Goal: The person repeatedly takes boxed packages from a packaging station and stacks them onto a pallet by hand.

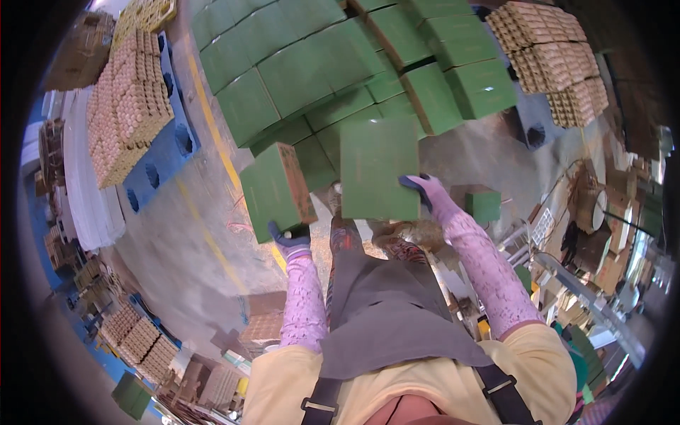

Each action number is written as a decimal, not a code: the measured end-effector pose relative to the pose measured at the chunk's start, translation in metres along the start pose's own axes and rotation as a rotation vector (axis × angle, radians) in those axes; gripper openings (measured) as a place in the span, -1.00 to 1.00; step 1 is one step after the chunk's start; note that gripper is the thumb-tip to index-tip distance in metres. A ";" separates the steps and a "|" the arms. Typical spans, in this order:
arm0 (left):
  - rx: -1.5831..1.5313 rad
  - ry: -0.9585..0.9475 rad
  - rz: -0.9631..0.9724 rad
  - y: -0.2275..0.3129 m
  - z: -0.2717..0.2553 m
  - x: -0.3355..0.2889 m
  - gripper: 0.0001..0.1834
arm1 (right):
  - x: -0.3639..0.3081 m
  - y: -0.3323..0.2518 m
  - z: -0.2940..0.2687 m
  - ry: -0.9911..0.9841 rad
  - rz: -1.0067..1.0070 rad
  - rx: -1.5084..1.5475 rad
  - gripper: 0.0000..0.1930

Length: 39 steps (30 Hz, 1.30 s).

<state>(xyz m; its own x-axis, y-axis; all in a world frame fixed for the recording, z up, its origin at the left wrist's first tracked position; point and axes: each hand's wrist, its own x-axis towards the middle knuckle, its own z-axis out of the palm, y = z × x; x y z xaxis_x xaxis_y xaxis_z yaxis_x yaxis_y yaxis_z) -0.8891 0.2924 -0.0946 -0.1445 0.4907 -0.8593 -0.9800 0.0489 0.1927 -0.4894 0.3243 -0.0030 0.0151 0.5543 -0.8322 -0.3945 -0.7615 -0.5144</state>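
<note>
Left hand [290, 241] grips the tilted green box [275, 190] from beneath, at nine o'clock of the flat green box [379, 168], whose edge the right hand [425, 193] clasps. Risk: one-handed holds may slip onto the green stack [312, 64] at twelve o'clock.

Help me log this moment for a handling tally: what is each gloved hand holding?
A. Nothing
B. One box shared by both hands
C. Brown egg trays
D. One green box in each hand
D: the left hand grips a green box from below, the right hand holds a second green box at its edge.
</note>
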 end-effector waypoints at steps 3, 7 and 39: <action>-0.039 -0.096 -0.021 -0.015 0.012 0.072 -0.37 | 0.130 -0.002 0.044 -0.048 -0.033 -0.369 -0.35; 0.068 0.254 -0.098 -0.028 -0.020 0.155 -0.05 | 0.255 0.023 0.089 0.075 -0.063 -1.037 -0.09; 1.757 0.117 -0.421 -0.066 -0.078 -0.003 -0.34 | -0.246 0.277 -0.322 1.124 -0.274 1.833 -0.06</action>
<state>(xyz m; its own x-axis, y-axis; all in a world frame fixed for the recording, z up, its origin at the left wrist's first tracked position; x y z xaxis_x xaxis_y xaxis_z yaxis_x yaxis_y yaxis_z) -0.8346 0.2202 -0.1415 -0.0357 0.1505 -0.9880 0.3097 0.9416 0.1322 -0.3068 -0.1310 -0.0068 0.3267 -0.3348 -0.8838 -0.4809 0.7461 -0.4605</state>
